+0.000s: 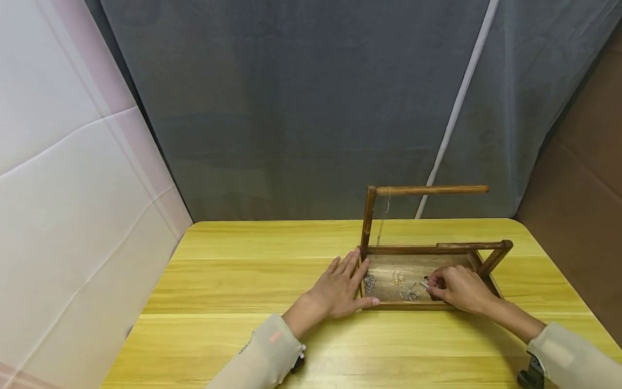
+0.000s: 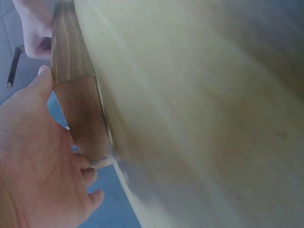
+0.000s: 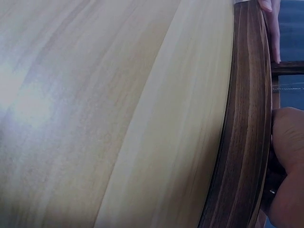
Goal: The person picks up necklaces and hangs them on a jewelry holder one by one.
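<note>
A brown wooden jewelry tray (image 1: 408,306) with two raised side arms stands on the table. My left hand (image 1: 340,286) rests on its left end, fingers spread along the side and thumb at the front rim. In the left wrist view the left hand (image 2: 42,161) lies against the tray's outer corner (image 2: 83,114). Inside the tray, my right hand (image 1: 461,289) pinches a small silver jewelry piece (image 1: 424,284) between thumb and fingertips; its exact kind is too small to make out. Silver rings or hoops (image 1: 412,294), gold pieces (image 1: 398,277) and a silver chain heap (image 1: 370,283) lie nearby.
A thin necklace (image 1: 382,224) hangs from the tall left arm's crossbar (image 1: 432,190). The lower right arm (image 1: 473,246) reaches in above the tray's back edge. Yellow wooden tabletop (image 1: 233,286) extends to the left, with a grey curtain (image 1: 311,119) behind.
</note>
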Tool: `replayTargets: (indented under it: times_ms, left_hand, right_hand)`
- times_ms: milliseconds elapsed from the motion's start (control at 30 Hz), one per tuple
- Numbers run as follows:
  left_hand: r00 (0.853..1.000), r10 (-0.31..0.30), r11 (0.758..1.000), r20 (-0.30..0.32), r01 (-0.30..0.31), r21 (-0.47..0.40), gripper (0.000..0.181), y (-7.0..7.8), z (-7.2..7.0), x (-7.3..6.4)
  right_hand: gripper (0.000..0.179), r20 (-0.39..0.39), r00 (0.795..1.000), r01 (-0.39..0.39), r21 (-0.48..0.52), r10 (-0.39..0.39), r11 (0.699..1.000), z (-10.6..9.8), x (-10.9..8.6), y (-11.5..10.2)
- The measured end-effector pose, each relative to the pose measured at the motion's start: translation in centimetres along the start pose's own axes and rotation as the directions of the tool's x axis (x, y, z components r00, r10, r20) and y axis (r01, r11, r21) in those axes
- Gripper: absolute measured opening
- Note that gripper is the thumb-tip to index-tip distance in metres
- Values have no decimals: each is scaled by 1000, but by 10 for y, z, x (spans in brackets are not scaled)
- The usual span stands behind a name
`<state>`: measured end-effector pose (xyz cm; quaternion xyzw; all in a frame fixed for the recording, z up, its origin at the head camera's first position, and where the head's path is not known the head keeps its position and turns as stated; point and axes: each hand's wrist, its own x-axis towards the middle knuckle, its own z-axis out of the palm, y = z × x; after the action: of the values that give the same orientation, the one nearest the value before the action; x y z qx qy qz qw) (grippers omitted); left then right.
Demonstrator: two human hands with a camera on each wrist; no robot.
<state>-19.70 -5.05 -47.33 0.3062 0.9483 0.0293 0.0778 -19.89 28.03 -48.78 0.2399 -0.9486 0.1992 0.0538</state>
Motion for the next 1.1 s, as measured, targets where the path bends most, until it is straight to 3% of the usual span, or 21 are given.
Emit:
replayTargets:
  times_ms: [267, 767, 1100]
  left_hand:
    - [1000, 3, 1000, -8, -3, 10, 99, 1, 2, 1]
    - [1000, 2, 1000, -3, -2, 20, 99, 1, 2, 1]
    - [1000, 6, 1000, -15, -6, 8, 98, 1, 1, 0]
  right_hand:
    - [16, 13, 1000, -23, 20, 23, 1000, -3, -4, -1]
    - [19, -46, 999, -13, 119, 19, 993, -21, -11, -12]
    - [21, -111, 992, 75, 154, -58, 985, -41, -9, -19]
